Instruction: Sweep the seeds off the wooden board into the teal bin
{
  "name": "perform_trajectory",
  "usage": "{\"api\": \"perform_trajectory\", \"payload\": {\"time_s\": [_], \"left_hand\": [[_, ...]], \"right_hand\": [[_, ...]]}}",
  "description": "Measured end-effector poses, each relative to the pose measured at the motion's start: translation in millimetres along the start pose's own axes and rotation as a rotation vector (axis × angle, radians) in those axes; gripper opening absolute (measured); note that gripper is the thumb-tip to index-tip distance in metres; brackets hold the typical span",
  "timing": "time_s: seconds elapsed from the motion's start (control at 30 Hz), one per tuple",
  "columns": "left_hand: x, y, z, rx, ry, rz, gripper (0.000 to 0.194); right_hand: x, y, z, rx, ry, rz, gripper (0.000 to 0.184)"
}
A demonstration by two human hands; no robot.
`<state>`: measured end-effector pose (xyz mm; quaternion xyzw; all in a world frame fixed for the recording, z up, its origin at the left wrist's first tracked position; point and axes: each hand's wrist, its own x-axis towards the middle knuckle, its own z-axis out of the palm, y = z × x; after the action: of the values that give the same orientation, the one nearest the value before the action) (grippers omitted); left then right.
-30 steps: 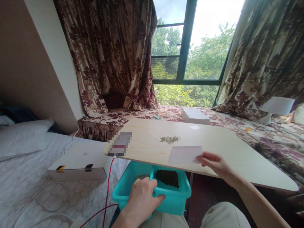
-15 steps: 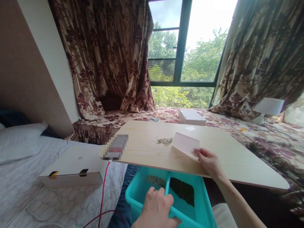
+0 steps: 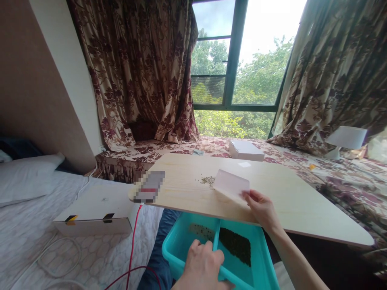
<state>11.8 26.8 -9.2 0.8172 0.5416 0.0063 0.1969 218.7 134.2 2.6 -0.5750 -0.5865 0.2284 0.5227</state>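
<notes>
Beyond the left hand and to the left of the right hand, a small loose heap of pale granules lay on the wooden tabletop. Right hand: thumb and fingers pinched the near right corner of a translucent plastic card, tilted, its left edge at the heap; contact with the granules could not be confirmed. Left hand: fingers curled together over the near end of the divider of the teal two-compartment bin, below the table edge; grip underneath hidden, so firmness not determined.

Contents: a thin scatter of granules in the left compartment, just beyond the left fingers; a dark granular mass in the right compartment, between the two hands. Extent: judged partial, both compartments holding material and the heap lying outside the bin. Granule type not identified.
</notes>
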Motion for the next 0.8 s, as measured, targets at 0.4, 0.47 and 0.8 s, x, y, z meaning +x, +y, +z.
{"api": "perform_trajectory", "payload": {"time_s": [0.4, 0.47, 0.8], "left_hand": [[-5.9, 2.3, -6.5, -0.021, -0.01, -0.019, 0.039], [-6.5, 2.1, -6.7, -0.024, -0.004, -0.021, 0.039], [-5.8, 2.3, -3.9, -0.033, 0.008, -0.018, 0.037]], "right_hand": [[-7.5, -12.4, -1.3, 0.043, -0.024, 0.05, 0.028], [-7.8, -11.7, -0.8, 0.05, -0.04, 0.051, 0.028], [-1.0, -10.2, 5.6, 0.052, -0.013, 0.039, 0.027]]}}
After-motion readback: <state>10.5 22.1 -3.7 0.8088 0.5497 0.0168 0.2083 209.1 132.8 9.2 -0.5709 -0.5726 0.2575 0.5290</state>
